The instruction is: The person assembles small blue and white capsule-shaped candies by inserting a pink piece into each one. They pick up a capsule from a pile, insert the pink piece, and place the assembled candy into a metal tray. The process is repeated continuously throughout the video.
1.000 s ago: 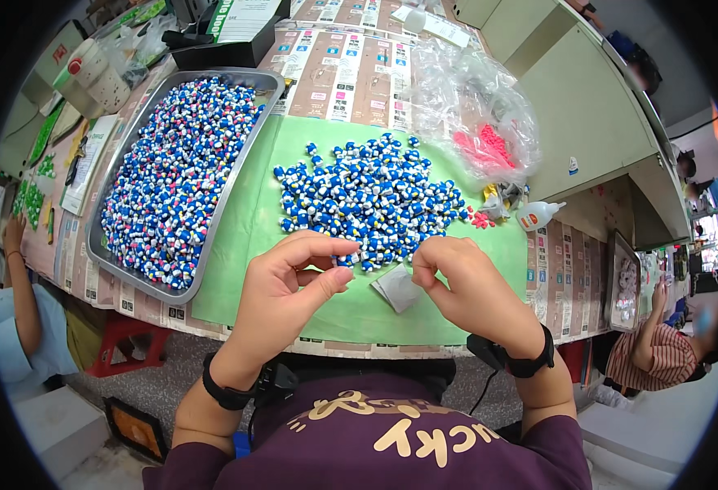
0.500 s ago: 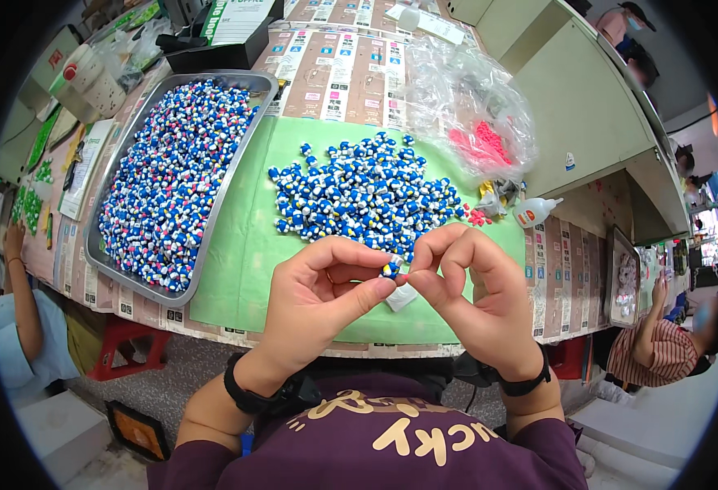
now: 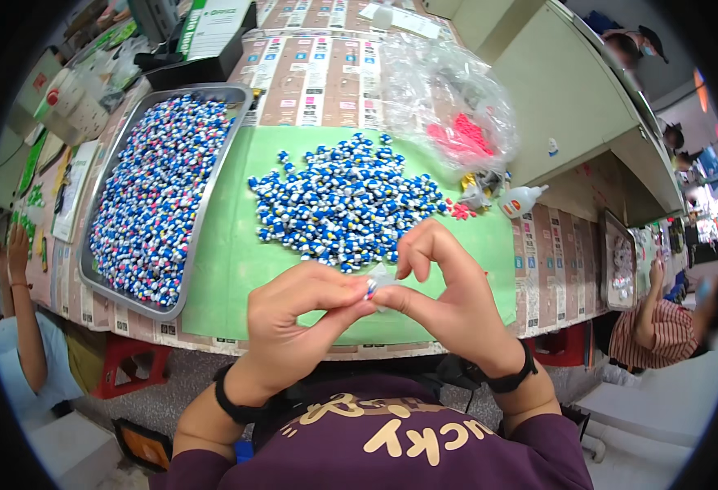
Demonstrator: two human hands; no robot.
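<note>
A tiny blue-and-white figurine [image 3: 371, 287] is pinched between the thumb and index finger of my left hand [image 3: 306, 310]. Most of it is covered by those fingertips. The thumb of my right hand [image 3: 449, 298] reaches to the figurine, while its index finger is bent and held away from the thumb. Under the fingertips, a small white piece [image 3: 385, 276] partly shows on the green mat [image 3: 228, 245]. Just beyond my hands lies a loose pile of similar figurines [image 3: 346, 200], blue and white with bits of yellow.
To the left stands a metal tray [image 3: 240, 122] heaped with figurines showing pink bits. Small pink pieces [image 3: 461, 211], a squeeze bottle [image 3: 522, 200] and a clear plastic bag [image 3: 449, 82] with pink pieces sit at the right. A grey cabinet [image 3: 579, 90] borders that side. People work at both sides.
My right index finger has lifted away from its thumb. My left hand has closed further over the figurine, and both hands have shifted slightly left and lower in view.
</note>
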